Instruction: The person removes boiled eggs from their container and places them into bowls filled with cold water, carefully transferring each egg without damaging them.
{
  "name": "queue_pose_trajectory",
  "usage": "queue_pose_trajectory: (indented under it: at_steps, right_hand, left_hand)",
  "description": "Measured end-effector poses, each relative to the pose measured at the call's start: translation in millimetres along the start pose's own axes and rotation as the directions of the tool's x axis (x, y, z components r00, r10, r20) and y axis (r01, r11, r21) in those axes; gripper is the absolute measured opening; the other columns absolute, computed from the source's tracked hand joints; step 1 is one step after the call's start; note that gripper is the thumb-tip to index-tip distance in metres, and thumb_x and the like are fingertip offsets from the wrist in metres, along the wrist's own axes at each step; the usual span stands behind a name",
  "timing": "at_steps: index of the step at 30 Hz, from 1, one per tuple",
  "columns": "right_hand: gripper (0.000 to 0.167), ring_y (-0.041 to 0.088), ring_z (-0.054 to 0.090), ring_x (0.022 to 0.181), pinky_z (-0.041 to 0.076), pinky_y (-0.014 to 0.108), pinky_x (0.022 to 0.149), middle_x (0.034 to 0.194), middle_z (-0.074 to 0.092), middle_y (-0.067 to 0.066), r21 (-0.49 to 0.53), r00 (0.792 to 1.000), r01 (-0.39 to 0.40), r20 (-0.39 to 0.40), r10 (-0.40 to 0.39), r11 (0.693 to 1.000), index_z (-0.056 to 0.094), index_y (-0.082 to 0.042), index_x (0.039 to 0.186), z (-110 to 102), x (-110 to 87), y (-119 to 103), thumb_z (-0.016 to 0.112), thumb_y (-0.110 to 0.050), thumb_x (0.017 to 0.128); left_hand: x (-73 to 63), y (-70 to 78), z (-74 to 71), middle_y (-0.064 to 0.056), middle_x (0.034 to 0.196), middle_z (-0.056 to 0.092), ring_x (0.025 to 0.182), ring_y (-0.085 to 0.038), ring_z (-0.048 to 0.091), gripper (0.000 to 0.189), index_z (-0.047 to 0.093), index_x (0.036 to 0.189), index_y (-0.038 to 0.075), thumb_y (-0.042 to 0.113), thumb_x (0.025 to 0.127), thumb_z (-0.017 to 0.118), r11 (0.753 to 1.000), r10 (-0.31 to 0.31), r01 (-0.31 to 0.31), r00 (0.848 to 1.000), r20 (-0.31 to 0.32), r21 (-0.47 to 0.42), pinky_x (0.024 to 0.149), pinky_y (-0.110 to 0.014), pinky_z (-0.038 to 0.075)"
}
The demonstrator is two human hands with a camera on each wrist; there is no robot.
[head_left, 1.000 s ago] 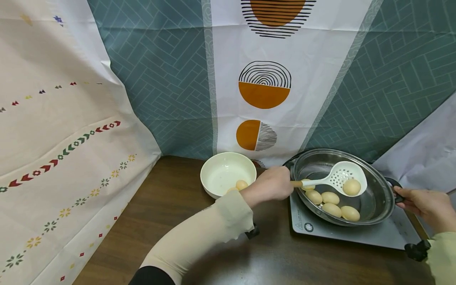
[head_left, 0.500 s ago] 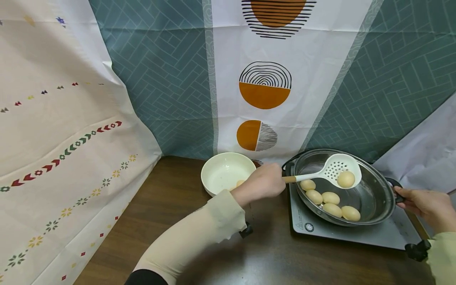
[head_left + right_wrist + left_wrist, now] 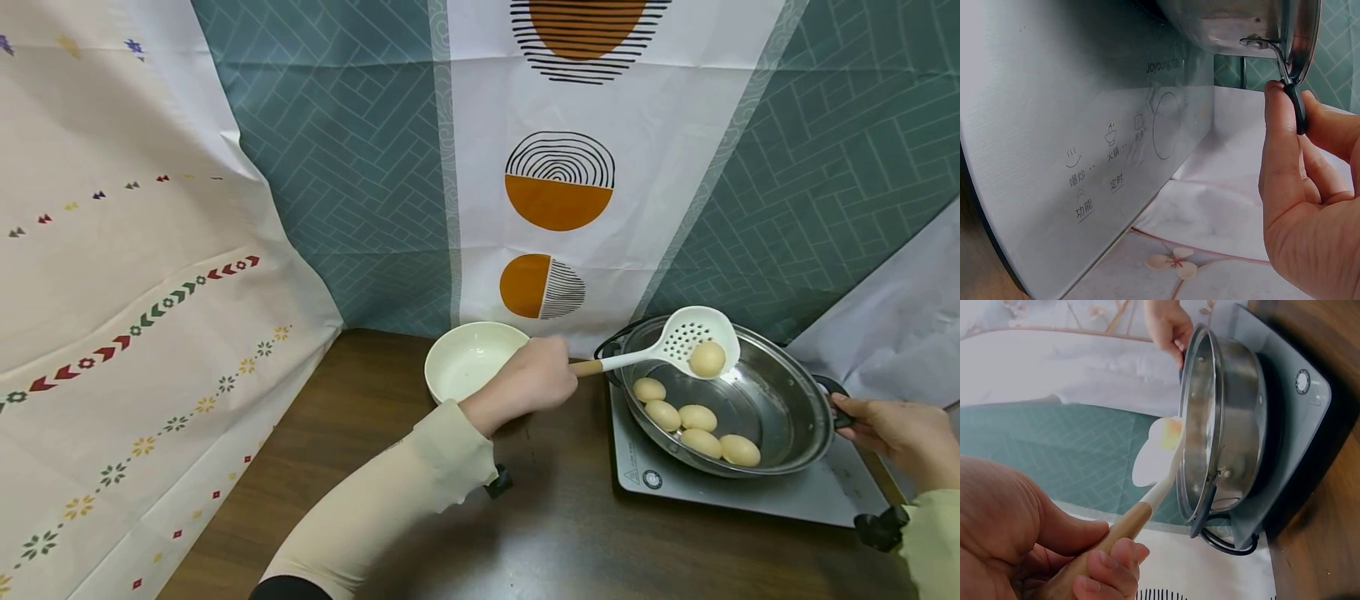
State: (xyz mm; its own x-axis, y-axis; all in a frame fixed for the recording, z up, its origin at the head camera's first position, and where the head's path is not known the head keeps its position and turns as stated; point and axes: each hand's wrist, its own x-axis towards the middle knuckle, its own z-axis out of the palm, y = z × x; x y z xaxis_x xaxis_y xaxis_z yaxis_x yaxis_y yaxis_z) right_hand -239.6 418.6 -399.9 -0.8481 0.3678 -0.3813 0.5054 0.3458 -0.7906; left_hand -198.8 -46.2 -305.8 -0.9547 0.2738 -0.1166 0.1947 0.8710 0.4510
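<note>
My left hand [image 3: 528, 375] grips the wooden handle of a white perforated skimmer [image 3: 678, 340]. One pale yellow, egg-shaped piece [image 3: 707, 359] lies on the skimmer's head, which overlaps the back rim of a steel pan [image 3: 795, 408] in the head view. From the left wrist, the skimmer [image 3: 1147, 464] shows beside the pan's rim, with fingers and thumb curled round its handle. Several similar pale yellow pieces [image 3: 698, 417] lie at the near left of the pan's bottom. My right hand [image 3: 900, 429] pinches the pan's black side handle [image 3: 1296, 109] between thumb and fingers.
A cream bowl [image 3: 457, 367] stands left of the pan, its near right part hidden by my left hand and wrist. The pan sits on a flat grey induction cooker [image 3: 645, 479] on a dark wooden table [image 3: 555, 517]. Patterned cloths [image 3: 360, 208] hang behind and at the sides.
My left hand has moved left, carrying the skimmer and its piece towards the pan's back left rim. Pieces seen earlier in the bowl are now hidden. The right hand has stayed at the pan's handle.
</note>
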Motion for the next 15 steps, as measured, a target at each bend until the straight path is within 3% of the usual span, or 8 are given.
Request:
queue_pose_trajectory:
  at_steps: [6,15]
  right_hand:
    - [0.017,0.006,0.063,0.055,0.056,0.03,0.064,0.058,0.058,-0.013,0.004,1.0,0.013,0.02,-0.013,1.0,0.057,-0.013,0.077,-2,-0.5,0,0.056,-0.021,0.092]
    - [0.016,0.006,0.064,0.056,0.056,0.029,0.064,0.059,0.058,-0.014,-0.009,0.999,0.029,0.029,-0.028,1.0,0.057,-0.009,0.084,-3,1.9,3,0.055,-0.024,0.092]
  left_hand:
    - [-5.0,-6.1,-4.7,-0.003,0.06,0.052,0.046,-0.016,0.043,0.024,0.06,0.074,0.01,0.021,0.093,0.05,0.999,-0.028,0.028,1.0,-0.006,-0.039,0.042,-0.024,0.033]
    - [-9.0,-14.6,-12.4,-0.002,0.06,0.05,0.05,-0.017,0.043,0.022,0.06,0.072,0.011,0.017,0.091,0.051,0.999,-0.033,0.032,0.999,-0.029,-0.027,0.046,-0.025,0.034]
